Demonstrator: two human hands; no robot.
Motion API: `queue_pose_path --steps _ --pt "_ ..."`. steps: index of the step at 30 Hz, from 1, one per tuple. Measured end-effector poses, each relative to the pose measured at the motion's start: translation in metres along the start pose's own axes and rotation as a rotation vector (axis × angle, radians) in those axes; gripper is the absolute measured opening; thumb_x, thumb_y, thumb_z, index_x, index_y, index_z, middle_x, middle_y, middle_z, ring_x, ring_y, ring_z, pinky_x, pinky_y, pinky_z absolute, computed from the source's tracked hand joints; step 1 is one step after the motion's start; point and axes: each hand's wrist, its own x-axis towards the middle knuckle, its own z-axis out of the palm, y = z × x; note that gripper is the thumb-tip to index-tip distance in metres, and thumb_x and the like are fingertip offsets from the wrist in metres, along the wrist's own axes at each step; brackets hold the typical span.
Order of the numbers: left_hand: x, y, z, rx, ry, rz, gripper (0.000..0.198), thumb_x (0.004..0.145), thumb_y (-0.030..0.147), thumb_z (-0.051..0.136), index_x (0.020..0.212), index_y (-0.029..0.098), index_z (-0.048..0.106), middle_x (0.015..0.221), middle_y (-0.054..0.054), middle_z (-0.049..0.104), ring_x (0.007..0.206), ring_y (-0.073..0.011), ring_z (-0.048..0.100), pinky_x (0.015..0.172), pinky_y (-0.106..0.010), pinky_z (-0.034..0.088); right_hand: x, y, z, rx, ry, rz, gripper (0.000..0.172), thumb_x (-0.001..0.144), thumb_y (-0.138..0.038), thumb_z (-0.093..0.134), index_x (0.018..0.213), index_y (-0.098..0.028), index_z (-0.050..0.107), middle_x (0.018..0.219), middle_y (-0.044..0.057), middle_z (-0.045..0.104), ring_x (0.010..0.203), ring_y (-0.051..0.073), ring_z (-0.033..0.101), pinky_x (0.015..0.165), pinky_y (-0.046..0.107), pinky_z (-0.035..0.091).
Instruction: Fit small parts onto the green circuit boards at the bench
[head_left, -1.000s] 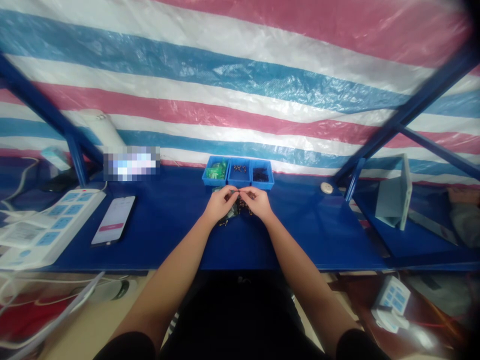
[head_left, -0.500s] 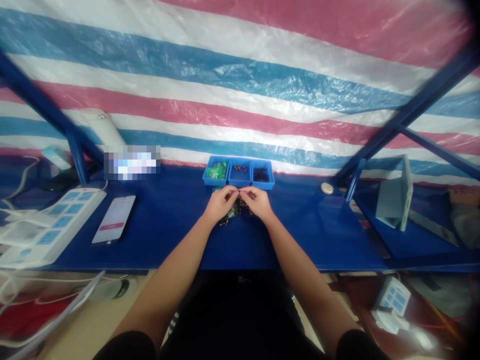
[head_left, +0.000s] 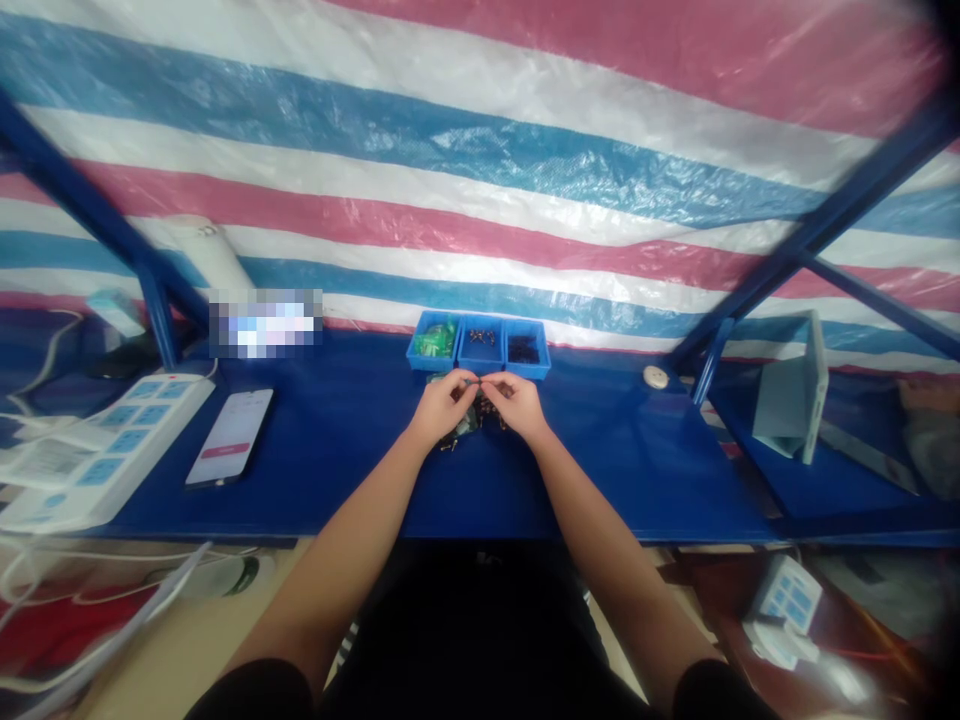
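Observation:
My left hand and my right hand meet fingertip to fingertip just in front of three blue bins. Both are closed in a pinch, and whatever small piece lies between the fingertips is too small to name. Beneath the hands is a pile of small dark and brass-coloured parts, partly hidden by the fingers. The left bin contains green pieces, the middle bin a few small dark and brass parts, and the right bin many black pieces.
On the blue table, a phone and a white power strip lie to the left. A round whitish object and a propped-up tablet-like panel are on the right. Striped plastic sheeting hangs behind.
Both hands stay pinched together over the pile, with only a very slight shift of the fingers. The whole view has moved a little; nothing else visibly differs.

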Motion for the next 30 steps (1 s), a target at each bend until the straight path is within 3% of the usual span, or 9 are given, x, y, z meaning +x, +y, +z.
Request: queue_pose_path --steps 10,16,24,30 --pt "0.0002 0.0007 -0.0003 0.038 -0.005 -0.038 0.024 0.094 0.042 0.054 0.1 0.022 0.066 0.076 0.002 0.068 0.065 -0.0126 0.062 0.064 -0.024 0.046 0.0 0.0002 -0.0002 -0.017 0.013 -0.016 0.028 0.08 -0.038 0.068 0.099 -0.018 0.074 0.089 0.006 0.075 0.074 0.017 0.068 0.072 0.031 0.057" --pt "0.0003 0.001 -0.0006 0.011 0.001 -0.017 0.023 0.093 0.041 0.055 0.104 0.022 0.064 0.067 0.004 0.062 0.061 -0.012 0.06 0.063 -0.023 0.045 0.0001 -0.0014 -0.0005 -0.059 0.045 -0.041 0.026 0.081 -0.036 0.067 0.099 -0.02 0.075 0.095 0.006 0.076 0.077 0.018 0.069 0.075 0.033 0.058" --pt "0.0012 -0.0014 0.001 0.033 -0.01 -0.051 0.024 0.096 0.041 0.05 0.099 0.023 0.065 0.073 0.002 0.067 0.064 -0.0124 0.064 0.064 -0.023 0.047 0.0007 -0.0003 -0.0004 -0.091 0.051 -0.084 0.025 0.081 -0.035 0.069 0.101 -0.021 0.076 0.092 0.005 0.076 0.079 0.019 0.07 0.078 0.034 0.058" --pt "0.0003 -0.0017 0.0017 0.019 -0.002 -0.039 0.025 0.094 0.043 0.054 0.106 0.023 0.063 0.07 0.003 0.067 0.063 -0.0133 0.064 0.066 -0.024 0.047 0.0011 -0.0015 -0.0016 -0.085 0.071 -0.095 0.023 0.081 -0.034 0.069 0.099 -0.021 0.076 0.097 0.005 0.076 0.082 0.019 0.07 0.079 0.034 0.058"
